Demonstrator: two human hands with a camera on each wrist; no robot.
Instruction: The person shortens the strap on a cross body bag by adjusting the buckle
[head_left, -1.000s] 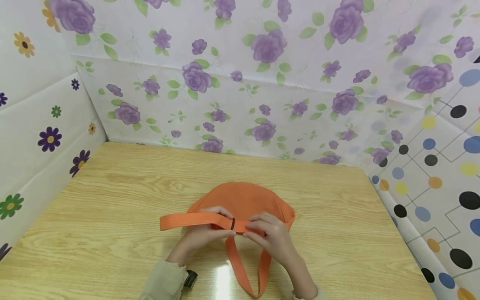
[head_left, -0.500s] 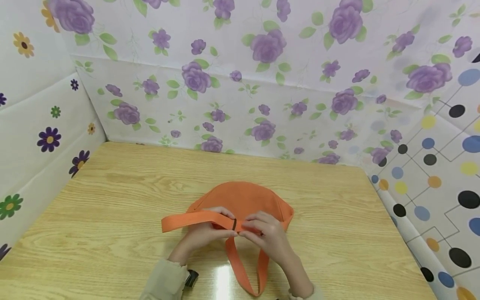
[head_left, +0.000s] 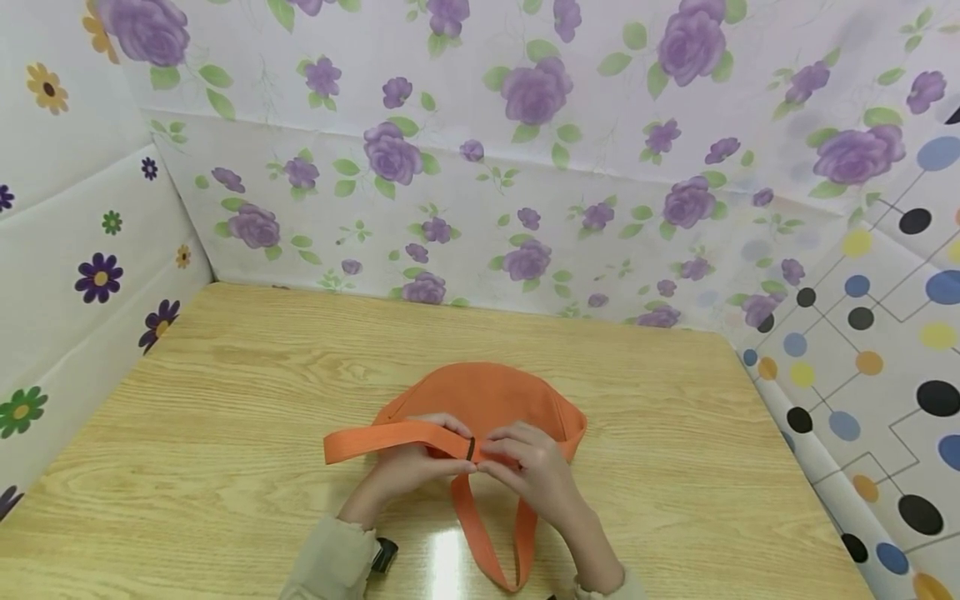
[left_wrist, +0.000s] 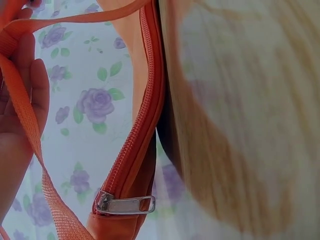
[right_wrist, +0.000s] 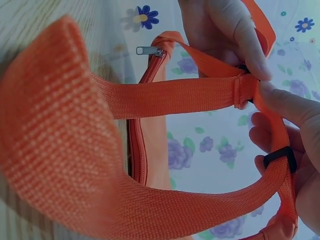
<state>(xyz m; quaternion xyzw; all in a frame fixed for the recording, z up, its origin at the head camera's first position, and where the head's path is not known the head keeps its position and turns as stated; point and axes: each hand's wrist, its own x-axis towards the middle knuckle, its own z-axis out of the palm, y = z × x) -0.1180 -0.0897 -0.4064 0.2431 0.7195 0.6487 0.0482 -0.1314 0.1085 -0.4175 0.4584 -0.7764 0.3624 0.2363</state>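
Observation:
An orange waist bag (head_left: 480,396) lies on the table, its zipper with a metal pull (left_wrist: 127,205) showing in the left wrist view. My left hand (head_left: 408,467) pinches the bag's orange strap (head_left: 397,435) just left of a dark strap buckle (head_left: 471,449). Close on the buckle's other side, my right hand (head_left: 538,468) pinches the webbing between thumb and fingers. The thumb tips nearly meet in the right wrist view, where a second black slider (right_wrist: 282,159) sits on the strap beside the right fingers. A strap loop (head_left: 483,542) hangs toward me, and a folded length sticks out left.
The wood-grain table (head_left: 247,375) extends around the bag. Flower-printed sheeting (head_left: 465,225) stands behind and at the left, and a dotted sheet (head_left: 862,375) at the right. A black band piece (head_left: 384,555) shows at the left sleeve.
My right hand has shifted slightly left, closer to the left hand, and the buckle a touch to the right. Both hands keep their hold on the strap; the bag is almost still.

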